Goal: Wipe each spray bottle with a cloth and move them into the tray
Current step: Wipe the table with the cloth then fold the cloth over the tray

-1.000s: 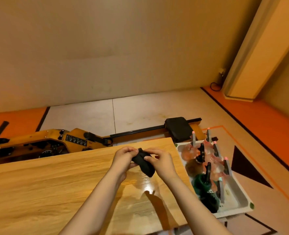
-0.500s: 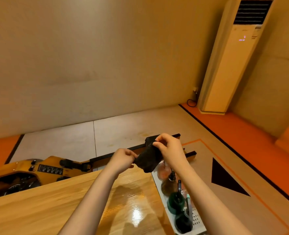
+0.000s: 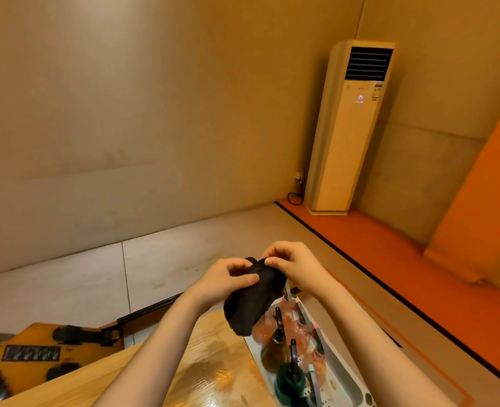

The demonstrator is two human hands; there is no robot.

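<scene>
Both my hands hold a dark cloth (image 3: 253, 302) in the air above the table's far right corner. My left hand (image 3: 226, 279) grips its upper left side, thumb on top. My right hand (image 3: 294, 267) pinches its top edge, and the cloth hangs down below the hands. Beneath it, a white tray (image 3: 341, 367) right of the table holds several spray bottles: pink ones (image 3: 301, 327), a brown one (image 3: 273, 355) and a dark green one (image 3: 290, 380). The cloth hides the tray's far end.
The wooden table (image 3: 207, 374) fills the lower middle, with a wet sheen near the tray. An orange rowing machine (image 3: 37, 351) lies on the floor beyond the table's left. A tall white air conditioner (image 3: 350, 127) stands in the far right corner.
The view has tilted up and swung left, so the room's corner shows. My hands have lifted the cloth higher and shifted it right, over the tray's far end; the cloth now hangs longer.
</scene>
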